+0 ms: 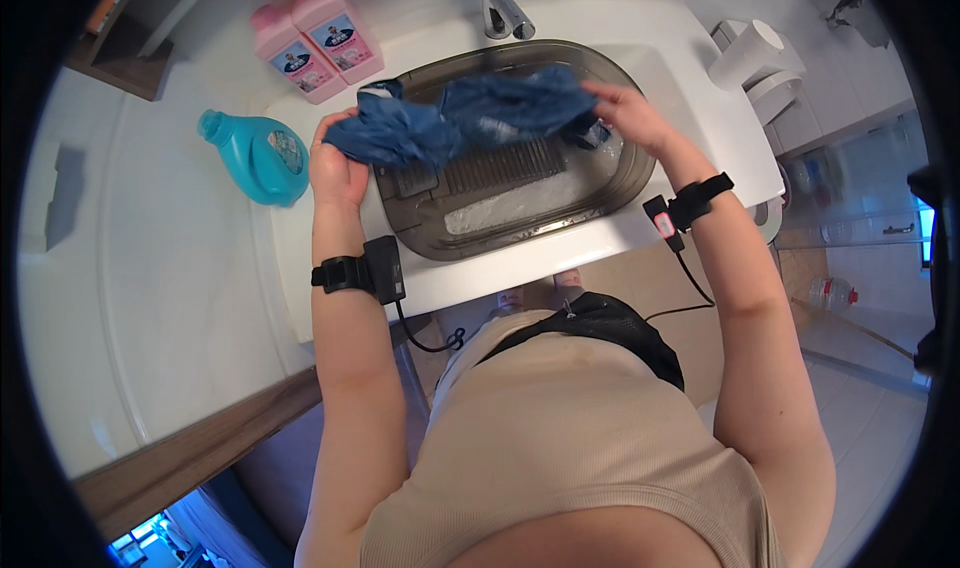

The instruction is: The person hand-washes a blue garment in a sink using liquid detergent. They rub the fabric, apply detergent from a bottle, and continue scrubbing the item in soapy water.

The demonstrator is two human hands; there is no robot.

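Note:
A bunched blue denim garment [517,107] stretches between my hands above a translucent grey plastic washbasin [420,242]. My left hand [337,159] grips its left end near the basin's left rim. At the other end, my right hand [626,114] has its fingers closed on the cloth over the basin's far right side. A ribbed washboard [506,169] is set inside the basin, and water [517,200] with a little foam lies beside it. The garment hides part of the washboard and the basin's far side. Both wrists wear black strapped devices with cables.
The basin rests in a white sink [675,95], under a chrome faucet [506,5]. Two pink bottles [319,39] and a teal detergent bottle [259,155] stand to the left. At the right is a white paper roll [746,54]. A clear plastic bottle [832,293] is farther right, lower down.

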